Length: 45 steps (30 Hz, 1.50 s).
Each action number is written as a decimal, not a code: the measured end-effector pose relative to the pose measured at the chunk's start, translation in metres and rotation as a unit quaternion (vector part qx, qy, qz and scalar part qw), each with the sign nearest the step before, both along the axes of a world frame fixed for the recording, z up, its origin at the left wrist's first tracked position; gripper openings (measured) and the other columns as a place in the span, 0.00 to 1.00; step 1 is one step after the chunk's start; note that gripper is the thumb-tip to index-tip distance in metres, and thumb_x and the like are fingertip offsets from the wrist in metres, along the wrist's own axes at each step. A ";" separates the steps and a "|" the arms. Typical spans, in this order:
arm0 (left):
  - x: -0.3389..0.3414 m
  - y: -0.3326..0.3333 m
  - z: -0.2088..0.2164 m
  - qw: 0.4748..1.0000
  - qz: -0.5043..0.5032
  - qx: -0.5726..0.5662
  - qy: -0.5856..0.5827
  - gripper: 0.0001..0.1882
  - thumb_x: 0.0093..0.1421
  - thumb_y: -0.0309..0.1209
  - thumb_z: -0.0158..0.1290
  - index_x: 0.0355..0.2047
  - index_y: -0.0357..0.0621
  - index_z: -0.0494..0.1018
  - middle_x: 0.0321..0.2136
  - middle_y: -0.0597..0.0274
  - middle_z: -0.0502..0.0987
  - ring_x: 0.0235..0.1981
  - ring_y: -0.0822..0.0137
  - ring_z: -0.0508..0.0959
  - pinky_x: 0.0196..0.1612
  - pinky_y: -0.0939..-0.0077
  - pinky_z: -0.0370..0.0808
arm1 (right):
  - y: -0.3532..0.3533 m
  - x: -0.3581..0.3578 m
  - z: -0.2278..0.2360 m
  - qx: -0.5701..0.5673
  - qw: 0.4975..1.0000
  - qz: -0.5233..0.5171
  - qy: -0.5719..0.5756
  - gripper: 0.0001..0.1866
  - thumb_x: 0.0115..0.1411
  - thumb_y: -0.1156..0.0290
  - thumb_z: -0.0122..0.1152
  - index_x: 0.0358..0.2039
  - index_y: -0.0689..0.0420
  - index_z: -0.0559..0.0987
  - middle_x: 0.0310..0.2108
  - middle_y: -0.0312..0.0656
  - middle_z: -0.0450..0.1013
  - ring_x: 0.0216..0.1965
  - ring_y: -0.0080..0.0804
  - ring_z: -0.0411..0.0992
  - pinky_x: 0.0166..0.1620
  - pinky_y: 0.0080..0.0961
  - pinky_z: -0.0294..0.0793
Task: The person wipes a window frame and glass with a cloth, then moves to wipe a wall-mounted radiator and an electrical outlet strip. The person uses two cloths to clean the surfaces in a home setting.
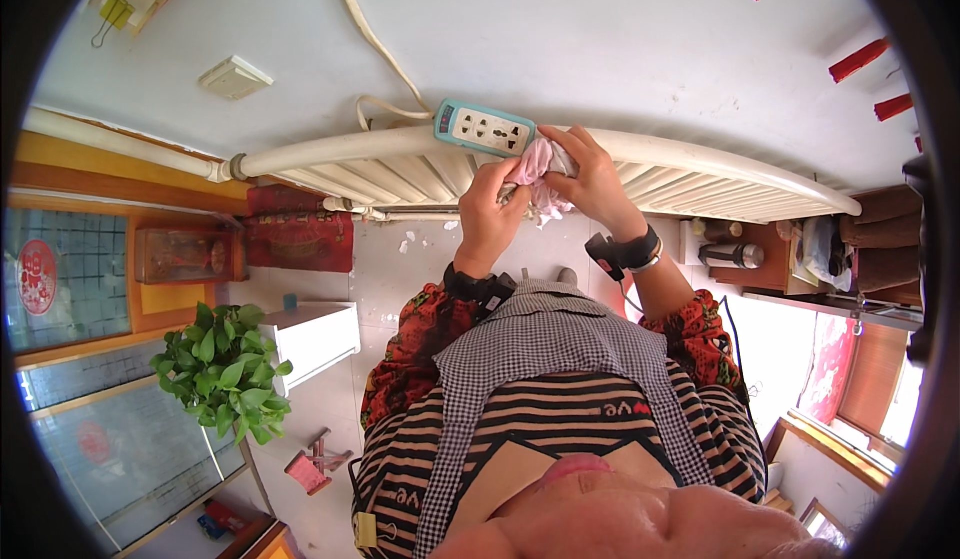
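Both hands are together in front of me at the top of the white radiator (700, 157). Between them is a crumpled pink and white cloth (541, 167). My left hand (490, 207) pinches its left side, with the fingers curled in. The fingers of my right hand (592, 181) are bent around its right side. A teal-edged power strip (484, 127) with several sockets rests along the radiator's top, just left of the cloth. From its left end a pale cable (372, 39) runs up the wall.
A leafy green plant (225, 369) stands at the left beside a white cabinet (315, 344). A small pink stool (310, 471) is on the floor below it. At the right, a steel thermos (731, 255) lies by a shelf. White scraps dot the tiled floor (425, 244).
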State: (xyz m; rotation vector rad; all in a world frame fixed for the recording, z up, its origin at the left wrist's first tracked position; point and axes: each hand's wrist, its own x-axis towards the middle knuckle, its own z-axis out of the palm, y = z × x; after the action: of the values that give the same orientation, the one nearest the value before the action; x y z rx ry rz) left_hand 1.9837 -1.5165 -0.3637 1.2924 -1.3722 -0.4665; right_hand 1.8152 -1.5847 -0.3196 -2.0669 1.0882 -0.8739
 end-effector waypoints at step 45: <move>0.062 -0.024 -0.007 0.946 0.007 -0.101 -0.309 0.36 0.48 0.26 0.57 0.61 0.50 0.70 0.25 0.64 0.73 0.23 0.61 0.77 0.23 0.66 0.75 | -0.040 0.057 0.016 -0.313 0.942 0.089 0.077 0.21 0.54 0.76 0.63 0.50 0.55 0.77 0.46 0.41 0.77 0.49 0.41 0.75 0.51 0.35 0.75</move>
State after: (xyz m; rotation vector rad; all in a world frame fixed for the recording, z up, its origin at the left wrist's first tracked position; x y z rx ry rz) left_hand 2.0458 -1.5404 -0.3711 1.3288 -1.8674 0.1143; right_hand 1.8726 -1.6250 -0.3040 -2.7457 0.7331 -1.0758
